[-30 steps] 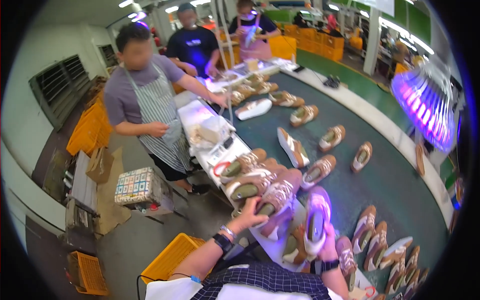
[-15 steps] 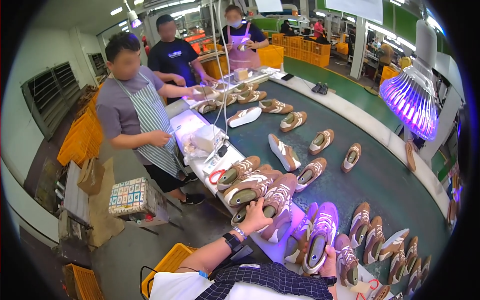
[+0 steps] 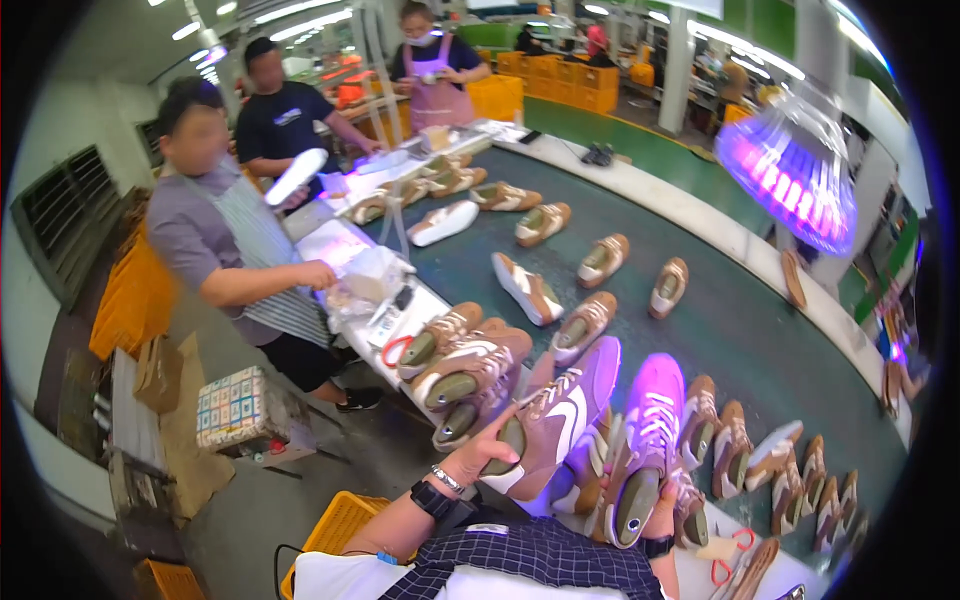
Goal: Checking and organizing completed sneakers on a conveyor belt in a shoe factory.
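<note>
At near bench [image 3: 428,303] edge, your left hand [image 3: 478,460] grips brown sneaker [image 3: 560,420] by heel end, your right hand [image 3: 660,515] grips purple-lit sneaker [image 3: 650,425] likewise. Pair looks mid-handling, neither released. Stacked shoes [image 3: 470,365] beside left hand, loose shoes [image 3: 530,290] across green belt [image 3: 760,360]; probably plenty left, finished count unclear.

Grey floor [image 3: 325,450]: a boxy stool with a colour-squared top [image 3: 238,405]; left of it, a brown cardboard carton [image 3: 158,373].
White-topped bench [image 3: 325,240]: a red loop [image 3: 397,350], perhaps a scissor handle, too small to tell.
Overhead light: a clear, ribbed, bell-shaped lamp [image 3: 790,180] glowing violet.
Green-painted aisle [image 3: 640,135]: stacked orange-yellow plastic crates [image 3: 575,85] beside it.
</note>
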Demonstrator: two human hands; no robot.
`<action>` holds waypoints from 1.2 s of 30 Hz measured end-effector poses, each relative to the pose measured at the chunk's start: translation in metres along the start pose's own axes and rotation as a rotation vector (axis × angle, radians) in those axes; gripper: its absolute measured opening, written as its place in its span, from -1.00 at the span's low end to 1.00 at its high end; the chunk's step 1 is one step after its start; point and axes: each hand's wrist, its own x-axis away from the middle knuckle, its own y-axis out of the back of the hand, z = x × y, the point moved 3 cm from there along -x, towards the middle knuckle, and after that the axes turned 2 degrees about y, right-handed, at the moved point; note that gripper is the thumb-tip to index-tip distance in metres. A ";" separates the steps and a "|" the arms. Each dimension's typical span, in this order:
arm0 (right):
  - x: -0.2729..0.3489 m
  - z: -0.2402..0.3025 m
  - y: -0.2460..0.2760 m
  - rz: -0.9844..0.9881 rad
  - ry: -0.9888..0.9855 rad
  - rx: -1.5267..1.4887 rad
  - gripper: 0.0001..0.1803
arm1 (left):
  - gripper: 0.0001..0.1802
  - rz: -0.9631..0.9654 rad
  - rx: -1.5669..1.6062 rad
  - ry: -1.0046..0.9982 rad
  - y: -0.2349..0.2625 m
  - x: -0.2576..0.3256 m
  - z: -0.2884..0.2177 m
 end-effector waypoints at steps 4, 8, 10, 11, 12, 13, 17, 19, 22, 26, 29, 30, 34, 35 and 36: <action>0.005 0.005 0.008 -0.018 -0.061 -0.014 0.35 | 0.09 0.122 -0.020 -0.045 -0.024 -0.005 0.005; 0.001 0.016 0.012 0.245 -0.041 -0.122 0.34 | 0.13 0.203 0.020 -0.061 -0.019 -0.037 0.032; 0.007 0.019 0.020 0.245 -0.052 -0.188 0.34 | 0.13 0.199 0.040 0.027 -0.028 -0.042 0.034; 0.009 0.020 0.023 0.232 -0.029 -0.189 0.34 | 0.13 0.220 0.031 0.041 -0.028 -0.047 0.037; 0.010 0.020 0.026 0.225 -0.021 -0.202 0.34 | 0.13 0.242 0.056 0.074 -0.028 -0.051 0.041; 0.010 0.021 0.030 0.219 -0.017 -0.214 0.33 | 0.13 0.262 0.083 0.108 -0.034 -0.057 0.042; 0.010 0.029 0.036 0.172 0.005 -0.225 0.31 | 0.12 0.291 0.066 0.132 -0.053 -0.074 0.042; 0.010 0.037 0.036 0.187 0.004 -0.243 0.29 | 0.10 0.254 0.009 0.155 -0.060 -0.077 0.039; 0.007 0.040 0.037 0.236 0.019 -0.248 0.24 | 0.07 0.299 0.062 0.172 -0.066 -0.083 0.035; 0.005 0.045 0.031 0.128 0.121 -0.234 0.20 | 0.05 0.317 -0.171 -0.050 -0.086 -0.084 0.019; -0.003 0.046 0.046 -0.108 0.190 -0.094 0.17 | 0.10 0.451 -0.121 -0.214 -0.110 -0.088 -0.001; -0.009 0.036 0.064 -0.105 0.205 -0.161 0.10 | 0.16 0.423 -0.007 -0.171 -0.116 -0.090 -0.005; -0.011 0.031 0.069 -0.273 0.177 -0.054 0.02 | -0.21 0.465 0.144 0.137 -0.114 -0.105 0.021; -0.012 0.027 0.069 -0.213 0.102 -0.160 0.00 | -0.29 0.547 0.188 0.144 -0.114 -0.104 0.025; -0.010 0.034 0.059 -0.187 0.069 -0.067 0.01 | -0.32 0.547 0.261 0.212 -0.105 -0.097 0.035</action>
